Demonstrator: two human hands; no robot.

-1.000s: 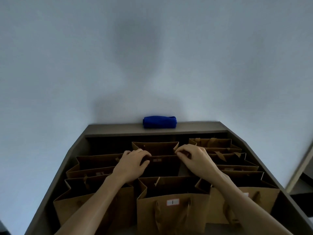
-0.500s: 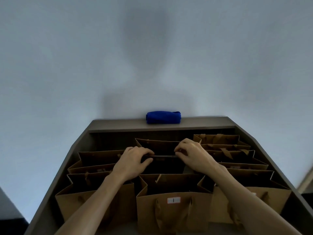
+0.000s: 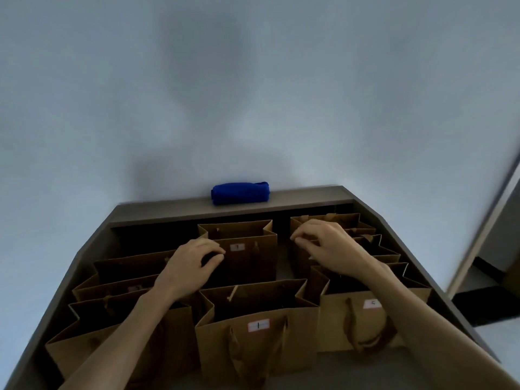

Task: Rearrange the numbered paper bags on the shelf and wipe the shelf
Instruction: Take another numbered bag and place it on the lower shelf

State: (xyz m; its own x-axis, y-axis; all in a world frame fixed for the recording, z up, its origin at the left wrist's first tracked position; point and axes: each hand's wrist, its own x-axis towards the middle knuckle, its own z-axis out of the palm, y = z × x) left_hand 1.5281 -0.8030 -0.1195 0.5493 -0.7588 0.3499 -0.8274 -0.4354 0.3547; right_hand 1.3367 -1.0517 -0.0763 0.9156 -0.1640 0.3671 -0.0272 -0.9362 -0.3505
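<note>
A: Two hands [image 3: 194,266] [image 3: 332,249] were on the rim of the middle back bag [image 3: 247,249] a moment ago; now both are off it. Your left hovers just beside its left edge, fingers loosely curled, holding nothing. Your right has moved away toward the right stack [image 3: 360,237], fingers bent but empty too.

B: So where does the bag stand now?

A: Upright in the centre column, behind bag 1 [image 3: 257,325], its label facing you. The digit is too small for me to read. It looks set down, so I judge that placement done.

B: And the rest?

A: Bags fill the left column [image 3: 123,277] and the right; bag 4 [image 3: 371,304], if I read it right, stands front right. Your blue cloth [image 3: 240,192] lies rolled on the shelf's [image 3: 309,197] top ledge, untouched. Wiping is not yet begun, and your right hand seems headed for the right stack next.
</note>
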